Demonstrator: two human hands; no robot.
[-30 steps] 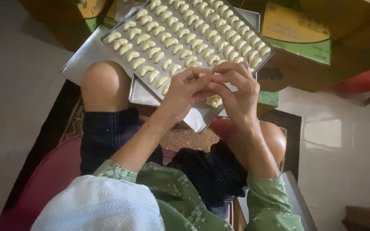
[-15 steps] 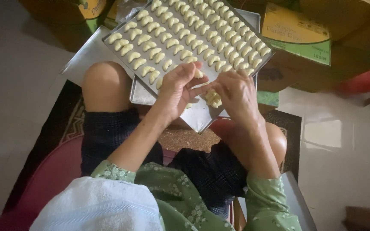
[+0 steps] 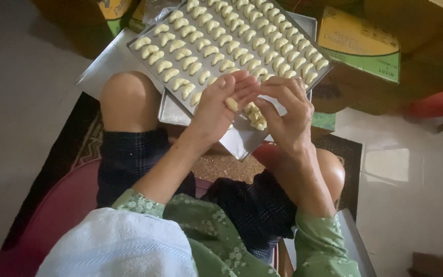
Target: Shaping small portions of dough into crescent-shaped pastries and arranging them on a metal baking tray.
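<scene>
Hands, left (image 3: 220,105) and right (image 3: 288,110), pinch a pale dough piece (image 3: 231,104) above the tray (image 3: 308,21).

Cardboard boxes (image 3: 360,43) — dark rug (image 3: 62,154), red cushion (image 3: 62,215).

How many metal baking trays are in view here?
3, more may be hidden: top tray holding crescent cookies, middle tray under it below the hands, bottom tray sticking out at left.
</scene>
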